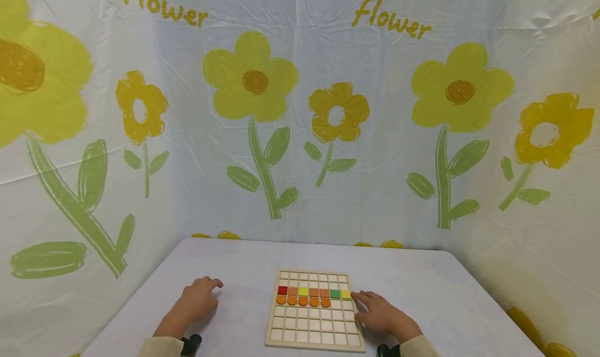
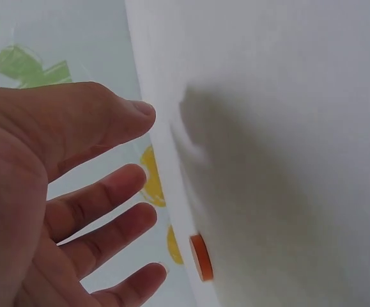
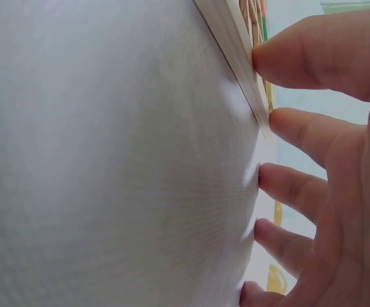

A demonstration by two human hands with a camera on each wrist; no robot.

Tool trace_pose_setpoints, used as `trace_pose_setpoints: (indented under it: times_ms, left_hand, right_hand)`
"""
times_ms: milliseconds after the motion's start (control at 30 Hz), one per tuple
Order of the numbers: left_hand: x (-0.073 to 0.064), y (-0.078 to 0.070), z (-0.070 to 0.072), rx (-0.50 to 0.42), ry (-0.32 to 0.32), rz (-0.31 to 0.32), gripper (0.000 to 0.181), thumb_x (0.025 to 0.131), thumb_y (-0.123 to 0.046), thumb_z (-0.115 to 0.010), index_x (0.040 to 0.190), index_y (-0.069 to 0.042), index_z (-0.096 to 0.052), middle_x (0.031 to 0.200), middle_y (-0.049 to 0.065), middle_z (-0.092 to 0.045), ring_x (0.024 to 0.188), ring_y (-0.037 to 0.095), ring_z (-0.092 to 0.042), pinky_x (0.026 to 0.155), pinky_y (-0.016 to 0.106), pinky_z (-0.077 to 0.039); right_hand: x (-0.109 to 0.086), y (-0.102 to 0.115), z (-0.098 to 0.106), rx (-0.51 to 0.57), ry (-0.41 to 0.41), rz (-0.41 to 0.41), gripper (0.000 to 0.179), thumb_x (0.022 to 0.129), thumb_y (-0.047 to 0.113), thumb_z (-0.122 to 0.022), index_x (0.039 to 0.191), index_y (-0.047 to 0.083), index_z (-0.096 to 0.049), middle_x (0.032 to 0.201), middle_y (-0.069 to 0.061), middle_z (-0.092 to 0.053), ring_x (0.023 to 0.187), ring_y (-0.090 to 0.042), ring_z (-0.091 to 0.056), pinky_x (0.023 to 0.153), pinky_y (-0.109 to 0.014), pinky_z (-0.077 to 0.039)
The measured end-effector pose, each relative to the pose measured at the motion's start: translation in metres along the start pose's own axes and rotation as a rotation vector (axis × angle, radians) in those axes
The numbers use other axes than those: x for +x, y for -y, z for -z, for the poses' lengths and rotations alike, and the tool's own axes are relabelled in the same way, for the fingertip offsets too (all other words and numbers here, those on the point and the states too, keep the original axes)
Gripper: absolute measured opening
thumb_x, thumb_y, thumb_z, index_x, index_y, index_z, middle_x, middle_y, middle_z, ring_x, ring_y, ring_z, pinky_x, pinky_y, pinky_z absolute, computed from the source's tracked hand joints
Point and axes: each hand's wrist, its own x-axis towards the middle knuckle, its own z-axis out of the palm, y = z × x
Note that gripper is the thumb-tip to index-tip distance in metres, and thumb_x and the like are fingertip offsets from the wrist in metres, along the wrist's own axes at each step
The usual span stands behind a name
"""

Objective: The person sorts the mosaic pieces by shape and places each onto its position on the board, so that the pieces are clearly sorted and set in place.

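Observation:
A wooden grid board [image 1: 307, 343] lies on the white table. One row holds square tiles in red, orange, yellow and green. Below it sits a row of several orange round discs [image 1: 303, 301], filling the cells from the left. My right hand [image 1: 382, 313] is at the board's right edge. In the right wrist view its thumb and index fingertip touch the board's side wall [image 3: 236, 54], while the other fingertips rest on the table. My left hand [image 1: 194, 301] is over the table left of the board, fingers loosely bent and holding nothing. Near its fingers an orange disc [image 2: 201, 258] lies on the table, hidden in the head view.
The white table [image 1: 244, 263] extends around the board, with its far edge against a hanging cloth [image 1: 300, 206] printed with flowers. More of this cloth closes off the left and right sides. A dark wrist strap [image 1: 191, 345] shows below the left hand.

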Motion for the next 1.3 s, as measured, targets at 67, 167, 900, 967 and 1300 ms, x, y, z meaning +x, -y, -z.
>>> trace_pose_setpoints:
  times_ms: [67, 167, 900, 967, 1300]
  left_hand:
    - [0.000, 0.005, 0.000, 0.000, 0.003, 0.011, 0.035, 0.079, -0.010, -0.069, 0.114, -0.012, -0.066, 0.116, 0.015, -0.061, 0.113, 0.041, -0.054, 0.090, 0.063, -0.041]
    - [-0.001, 0.012, 0.000, -0.001, -0.002, 0.022, 0.036, 0.077, -0.009, -0.069, 0.113, -0.011, -0.067, 0.116, 0.016, -0.061, 0.112, 0.042, -0.055, 0.089, 0.063, -0.042]
    - [-0.006, 0.038, 0.011, -0.026, -0.030, 0.008, 0.032, 0.075, -0.003, -0.064, 0.107, -0.001, -0.066, 0.087, 0.008, -0.054, 0.079, 0.022, -0.053, 0.070, 0.045, -0.048]
    - [-0.007, 0.041, 0.011, -0.018, -0.036, -0.001, 0.029, 0.076, -0.002, -0.064, 0.105, 0.000, -0.066, 0.087, 0.008, -0.055, 0.079, 0.022, -0.053, 0.071, 0.045, -0.048]
    - [-0.001, 0.049, 0.007, 0.016, -0.050, -0.062, 0.015, 0.080, 0.004, -0.062, 0.094, 0.002, -0.067, 0.085, 0.009, -0.063, 0.084, 0.026, -0.061, 0.081, 0.048, -0.050]
  right_hand:
    - [0.001, 0.000, -0.001, 0.003, -0.001, -0.008, 0.055, 0.086, 0.029, -0.062, 0.138, 0.013, -0.053, 0.144, -0.020, -0.045, 0.134, -0.045, -0.039, 0.105, -0.065, -0.031]
    - [0.002, 0.000, -0.002, -0.003, -0.005, -0.013, 0.055, 0.086, 0.029, -0.061, 0.138, 0.013, -0.054, 0.144, -0.020, -0.046, 0.134, -0.045, -0.039, 0.105, -0.065, -0.031]
    - [0.003, -0.003, -0.001, -0.015, -0.009, 0.010, 0.055, 0.085, 0.028, -0.061, 0.138, 0.013, -0.053, 0.143, -0.020, -0.046, 0.134, -0.045, -0.039, 0.105, -0.065, -0.031]
    - [0.003, -0.003, -0.001, -0.017, -0.009, 0.006, 0.055, 0.085, 0.029, -0.061, 0.138, 0.013, -0.053, 0.143, -0.020, -0.046, 0.134, -0.045, -0.039, 0.105, -0.065, -0.031]
    - [0.005, -0.003, -0.003, -0.022, -0.012, -0.009, 0.055, 0.085, 0.030, -0.061, 0.137, 0.014, -0.054, 0.143, -0.019, -0.047, 0.134, -0.044, -0.040, 0.105, -0.065, -0.032]
